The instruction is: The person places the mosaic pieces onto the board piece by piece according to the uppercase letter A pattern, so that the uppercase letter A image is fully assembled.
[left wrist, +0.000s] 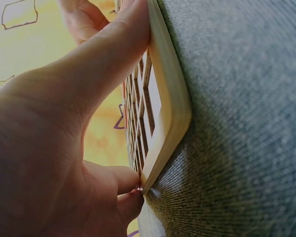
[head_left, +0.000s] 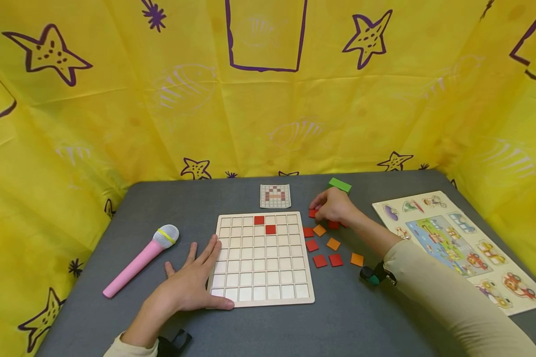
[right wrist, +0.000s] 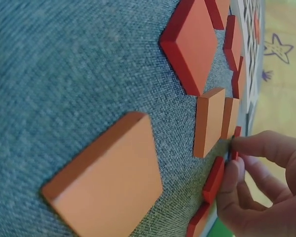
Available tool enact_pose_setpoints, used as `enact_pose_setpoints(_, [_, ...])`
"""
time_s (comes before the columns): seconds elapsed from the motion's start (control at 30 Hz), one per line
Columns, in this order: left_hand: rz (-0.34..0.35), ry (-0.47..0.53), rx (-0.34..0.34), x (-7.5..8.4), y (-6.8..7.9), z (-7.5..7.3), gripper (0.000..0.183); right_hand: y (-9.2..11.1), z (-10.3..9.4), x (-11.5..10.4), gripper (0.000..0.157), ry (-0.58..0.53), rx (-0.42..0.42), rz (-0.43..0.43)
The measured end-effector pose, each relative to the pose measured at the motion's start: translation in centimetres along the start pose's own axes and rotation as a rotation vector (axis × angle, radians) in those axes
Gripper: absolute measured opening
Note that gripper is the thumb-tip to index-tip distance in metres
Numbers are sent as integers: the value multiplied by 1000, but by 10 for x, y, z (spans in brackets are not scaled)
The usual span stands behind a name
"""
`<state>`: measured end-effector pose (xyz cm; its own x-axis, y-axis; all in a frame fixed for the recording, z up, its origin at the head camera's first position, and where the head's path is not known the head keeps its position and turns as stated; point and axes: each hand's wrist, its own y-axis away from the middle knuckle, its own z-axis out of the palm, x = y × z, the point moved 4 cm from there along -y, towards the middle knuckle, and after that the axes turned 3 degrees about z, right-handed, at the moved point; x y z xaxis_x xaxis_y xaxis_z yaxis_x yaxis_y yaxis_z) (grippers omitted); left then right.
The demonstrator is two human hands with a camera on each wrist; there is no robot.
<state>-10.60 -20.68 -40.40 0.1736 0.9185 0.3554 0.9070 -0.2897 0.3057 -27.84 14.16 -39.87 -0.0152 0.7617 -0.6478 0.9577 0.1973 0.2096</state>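
Note:
A square wooden grid board [head_left: 263,267] lies on the grey table, with two red tiles set in cells near its far edge. My left hand [head_left: 192,282] rests at the board's near left corner, fingers fairly straight along the left edge and thumb on the front rim; the left wrist view shows the thumb [left wrist: 113,54] on that rim. To the right of the board, my right hand [head_left: 335,204] pinches a small red tile [head_left: 312,213] between thumb and fingers. Around it lie several loose red tiles [head_left: 320,261] and orange tiles [head_left: 333,244].
Behind the board is a small pattern card [head_left: 275,196] with a grid design. A green block [head_left: 340,185] lies just beyond the right hand. On the left is a pink toy microphone [head_left: 136,265]; a picture puzzle board [head_left: 455,243] lies on the right. Yellow cloth [head_left: 250,114] surrounds the table.

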Motion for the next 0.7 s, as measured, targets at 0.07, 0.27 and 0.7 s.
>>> enact_pose_setpoints(0.07, [0, 3, -1, 0, 0, 0, 144, 0, 0, 1, 27, -2, 0, -2])
enact_pose_setpoints(0.27, [-2, 2, -5, 0, 0, 0, 144, 0, -1, 4, 29, -21, -7, -20])
enact_pose_setpoints(0.7, [-6, 0, -2, -1, -1, 1, 145, 2, 0, -2, 32, -88, -11, -15])
